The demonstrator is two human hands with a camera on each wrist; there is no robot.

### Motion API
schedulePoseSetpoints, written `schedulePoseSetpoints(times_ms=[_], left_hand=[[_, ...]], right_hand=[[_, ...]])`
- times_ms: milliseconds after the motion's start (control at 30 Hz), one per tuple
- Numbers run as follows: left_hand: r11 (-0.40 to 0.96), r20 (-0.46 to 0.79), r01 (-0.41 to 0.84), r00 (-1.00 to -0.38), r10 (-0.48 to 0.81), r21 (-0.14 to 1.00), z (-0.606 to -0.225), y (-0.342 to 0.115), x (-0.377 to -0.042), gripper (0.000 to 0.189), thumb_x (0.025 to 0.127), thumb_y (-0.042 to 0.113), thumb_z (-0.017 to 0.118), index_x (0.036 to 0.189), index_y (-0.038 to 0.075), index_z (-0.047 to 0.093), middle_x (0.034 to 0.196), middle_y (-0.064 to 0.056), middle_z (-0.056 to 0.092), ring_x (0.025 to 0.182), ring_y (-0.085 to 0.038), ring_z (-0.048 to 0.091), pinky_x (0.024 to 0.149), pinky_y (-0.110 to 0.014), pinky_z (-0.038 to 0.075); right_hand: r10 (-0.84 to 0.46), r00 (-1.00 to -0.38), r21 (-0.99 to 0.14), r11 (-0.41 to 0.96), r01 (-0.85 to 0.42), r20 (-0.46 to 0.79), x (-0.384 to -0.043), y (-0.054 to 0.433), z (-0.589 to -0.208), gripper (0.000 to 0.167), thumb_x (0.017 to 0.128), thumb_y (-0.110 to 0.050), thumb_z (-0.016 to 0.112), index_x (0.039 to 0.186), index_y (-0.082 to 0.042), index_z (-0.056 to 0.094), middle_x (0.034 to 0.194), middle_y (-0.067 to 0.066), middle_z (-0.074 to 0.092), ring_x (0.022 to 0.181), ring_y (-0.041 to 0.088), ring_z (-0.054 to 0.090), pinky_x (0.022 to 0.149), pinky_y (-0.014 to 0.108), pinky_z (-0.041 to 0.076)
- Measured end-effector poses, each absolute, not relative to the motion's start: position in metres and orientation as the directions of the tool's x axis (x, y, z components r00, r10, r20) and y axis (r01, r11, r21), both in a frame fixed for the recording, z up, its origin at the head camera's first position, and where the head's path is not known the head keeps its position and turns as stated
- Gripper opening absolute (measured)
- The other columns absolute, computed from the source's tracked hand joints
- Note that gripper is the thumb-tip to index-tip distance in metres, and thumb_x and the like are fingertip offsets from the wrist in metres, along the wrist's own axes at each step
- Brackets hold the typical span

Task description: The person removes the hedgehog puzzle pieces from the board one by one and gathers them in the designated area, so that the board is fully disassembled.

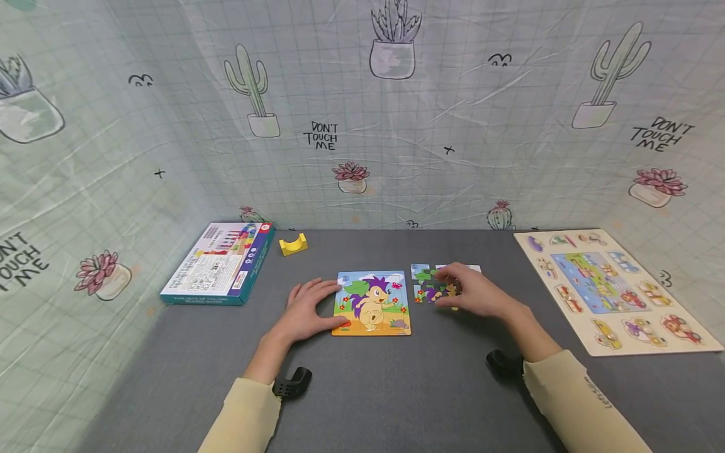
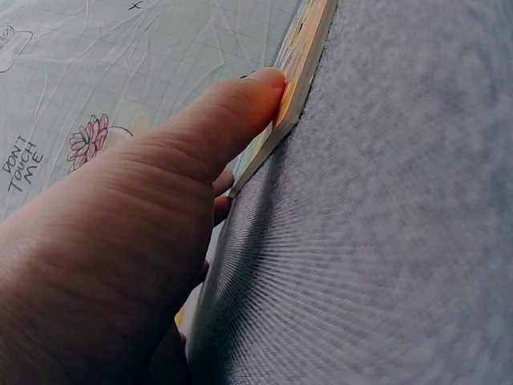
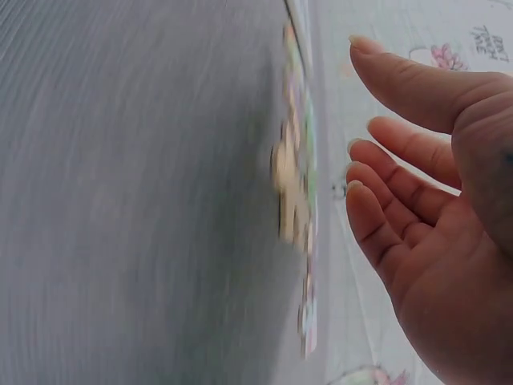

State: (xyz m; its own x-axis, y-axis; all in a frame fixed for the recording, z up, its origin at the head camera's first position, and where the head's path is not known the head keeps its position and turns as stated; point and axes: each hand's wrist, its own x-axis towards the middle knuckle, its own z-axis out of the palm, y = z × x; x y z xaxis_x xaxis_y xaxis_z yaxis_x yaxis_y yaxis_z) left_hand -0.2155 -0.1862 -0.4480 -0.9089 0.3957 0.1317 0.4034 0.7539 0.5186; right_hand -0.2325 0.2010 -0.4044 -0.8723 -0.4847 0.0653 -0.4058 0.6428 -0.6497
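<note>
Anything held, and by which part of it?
Nothing gripped: left hand rests at the left edge of the hedgehog board, thumb on top; right hand is empty above the puzzle pieces.

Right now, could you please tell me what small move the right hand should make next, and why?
Probably lower the right hand and pinch one of the jigsaw pieces: it hovers above them, thumb and fingers apart with nothing held, while the left hand touches the hedgehog board.
</note>
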Motion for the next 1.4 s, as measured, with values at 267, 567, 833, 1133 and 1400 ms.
schedulePoseSetpoints(times_ms=[267, 567, 833, 1133, 1400], left_hand=[[0.757, 0.128, 0.400, -0.910, 0.393, 0.516, -0.447, -0.186, -0.215, 0.074, 0.083, 0.051, 0.079, 0.145, 0.015, 0.057, 0.150, -0.005, 0.050, 0.146, -0.035, 0.029, 0.113, -0.066, 0.007], [0.750, 0.131, 0.404, -0.908, 0.398, 0.524, -0.449, -0.186, -0.215, 0.075, 0.083, 0.051, 0.079, 0.145, 0.015, 0.057, 0.150, -0.005, 0.050, 0.146, -0.036, 0.029, 0.113, -0.066, 0.007], [0.752, 0.128, 0.402, -0.909, 0.397, 0.523, -0.450, -0.185, -0.216, 0.074, 0.083, 0.051, 0.079, 0.145, 0.015, 0.057, 0.150, -0.005, 0.050, 0.145, -0.036, 0.029, 0.113, -0.066, 0.007], [0.759, 0.127, 0.404, -0.908, 0.398, 0.511, -0.451, -0.185, -0.218, 0.076, 0.083, 0.052, 0.078, 0.146, 0.016, 0.055, 0.150, -0.005, 0.050, 0.145, -0.035, 0.030, 0.113, -0.066, 0.008], [0.756, 0.122, 0.396, -0.911, 0.393, 0.520, -0.448, -0.186, -0.217, 0.076, 0.084, 0.052, 0.078, 0.146, 0.015, 0.055, 0.150, -0.007, 0.050, 0.144, -0.036, 0.030, 0.113, -0.067, 0.007]], right_hand=[[-0.513, -0.854, -0.697, 0.583, -0.417, 0.082, -0.235, 0.163, -0.405, 0.055, 0.086, -0.017, 0.083, 0.130, 0.005, 0.059, 0.123, 0.018, 0.062, 0.107, 0.034, 0.058, 0.091, 0.048, 0.050], [-0.569, -0.820, -0.691, 0.570, -0.445, 0.060, -0.240, 0.131, -0.408, 0.053, 0.086, -0.018, 0.082, 0.129, 0.004, 0.061, 0.120, 0.014, 0.062, 0.107, 0.030, 0.056, 0.093, 0.046, 0.050], [-0.582, -0.813, -0.606, 0.641, -0.472, 0.018, -0.242, 0.114, -0.410, 0.049, 0.086, -0.020, 0.083, 0.125, 0.002, 0.064, 0.112, 0.011, 0.061, 0.102, 0.026, 0.055, 0.096, 0.044, 0.047], [-0.570, -0.821, -0.549, 0.692, -0.470, -0.016, -0.239, 0.108, -0.414, 0.049, 0.086, -0.023, 0.082, 0.126, 0.000, 0.065, 0.119, 0.012, 0.058, 0.111, 0.030, 0.051, 0.099, 0.048, 0.043], [-0.545, -0.838, -0.523, 0.725, -0.448, -0.038, -0.237, 0.103, -0.412, 0.047, 0.088, -0.021, 0.081, 0.127, 0.000, 0.065, 0.120, 0.013, 0.060, 0.113, 0.030, 0.050, 0.102, 0.049, 0.041]])
